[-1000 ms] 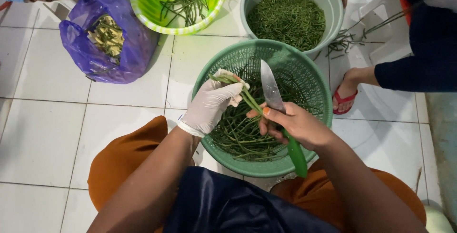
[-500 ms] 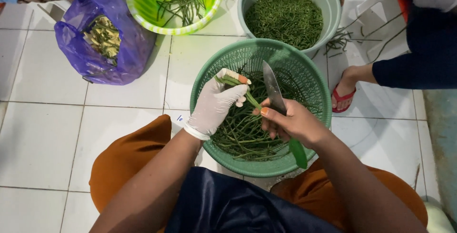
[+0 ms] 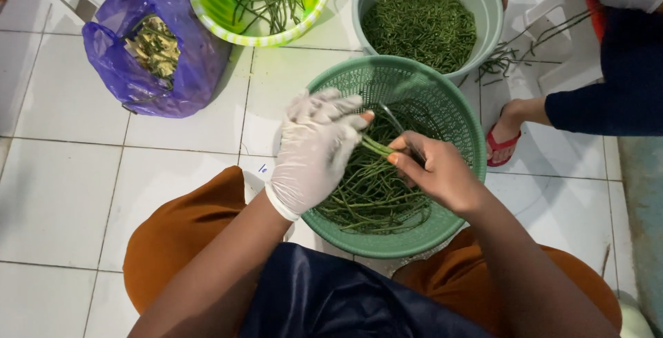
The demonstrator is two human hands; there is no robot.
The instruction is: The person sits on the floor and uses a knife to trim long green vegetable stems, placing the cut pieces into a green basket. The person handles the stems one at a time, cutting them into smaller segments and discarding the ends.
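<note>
Over the green basket (image 3: 442, 89), the left hand (image 3: 314, 151), in a white glove, pinches a small bunch of long beans (image 3: 376, 148) at their cut ends, fingers curled round the stems with the fingertips pointing right. Just beside it, the bare right hand (image 3: 435, 172) is closed round a knife (image 3: 392, 118), whose thin blade pokes up past the fingers next to the bean ends; the handle is hidden in the fist. Both forearms reach forward from the lap, wrists bent inward so the hands nearly meet above the pile of beans lying in the basket. Beyond the basket stand a grey bowl (image 3: 483, 6) of chopped beans, a lime bowl (image 3: 207, 6) with a few whole ones, and a purple bag (image 3: 186, 69) of trimmings on the tiled floor (image 3: 62, 186).
</note>
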